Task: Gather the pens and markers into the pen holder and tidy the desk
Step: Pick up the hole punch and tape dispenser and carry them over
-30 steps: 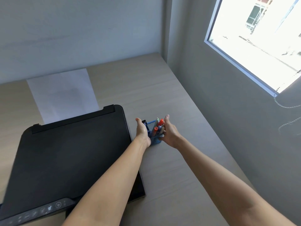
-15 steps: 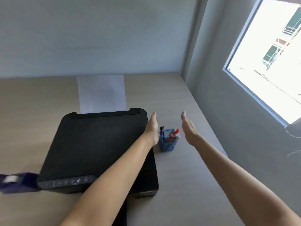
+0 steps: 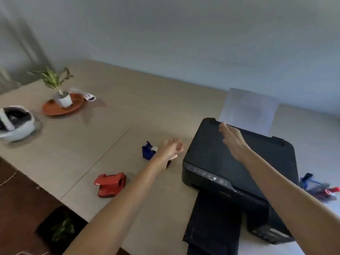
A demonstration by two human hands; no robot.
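blue mesh pen holder with markers light, tippy; grip by walls; left hand loosely curled, empty; right hand flat open, empty.

Empty hands over black printer, desk

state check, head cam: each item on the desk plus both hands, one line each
pen holder: on desk right of printer, pens inside, blurred
printer: lid closed, paper upright in rear feed
tape dispenser: on desk, partly behind left hand
red hole punch: on desk, untouched
left hand: loosely curled, empty
right hand: open, over printer
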